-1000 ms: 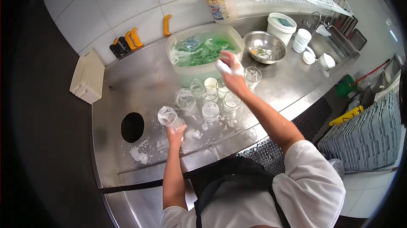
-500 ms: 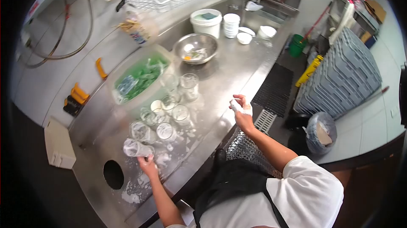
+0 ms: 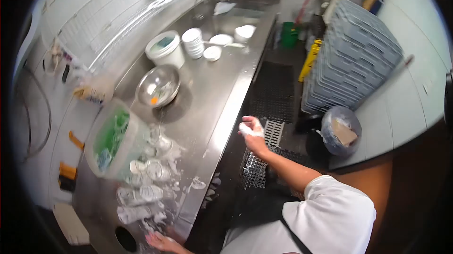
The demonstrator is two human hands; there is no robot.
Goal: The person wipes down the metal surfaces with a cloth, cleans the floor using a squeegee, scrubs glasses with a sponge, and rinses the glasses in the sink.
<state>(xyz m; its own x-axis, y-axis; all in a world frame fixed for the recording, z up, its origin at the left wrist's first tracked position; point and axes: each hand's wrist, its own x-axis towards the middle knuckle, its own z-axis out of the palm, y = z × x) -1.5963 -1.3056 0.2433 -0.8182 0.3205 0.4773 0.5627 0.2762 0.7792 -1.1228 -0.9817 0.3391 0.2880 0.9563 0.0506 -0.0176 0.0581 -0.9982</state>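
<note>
My left hand (image 3: 161, 241) is low at the counter's front, fingers stretched out and holding nothing. Just beyond its fingertips a foamy glass (image 3: 132, 214) lies on its side. More soapy glasses (image 3: 151, 192) are grouped behind it, several of them streaked with suds. Past the counter's front edge, my right hand (image 3: 253, 133) is raised over the floor. Its fingers curl round something white and covered in foam, whose kind I cannot make out.
Beside the glasses stands a plastic tub (image 3: 130, 152) with green contents. Further along the steel counter (image 3: 207, 93) are a metal bowl (image 3: 158, 86), a white bucket (image 3: 166, 48) and stacked white bowls (image 3: 193, 43). Grey crates (image 3: 351, 60) and a lined bin (image 3: 340, 131) stand right.
My left hand has let go of the glass, which now lies with the others. My view has turned to the right. The right hand still holds the foamy white thing.
</note>
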